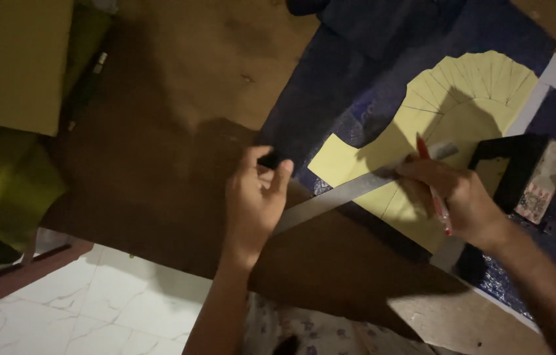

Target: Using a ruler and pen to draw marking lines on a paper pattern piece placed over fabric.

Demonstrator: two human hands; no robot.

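Nearest, the left hand [255, 197] curls narrowly over the near end of a steel ruler [350, 190], fingertips pinching the dark cloth [330, 92]. To the right, the right hand [459, 197] grips a red pen [434, 190] on the ruler. Farther, the yellow paper [462, 98] lies on the cloth; a black box [528, 174] stands right.

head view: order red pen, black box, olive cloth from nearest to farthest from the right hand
1. Red pen: held in the right hand, over the yellow paper.
2. Black box: just right of the hand, on the dark blue cloth.
3. Olive cloth: far left edge.
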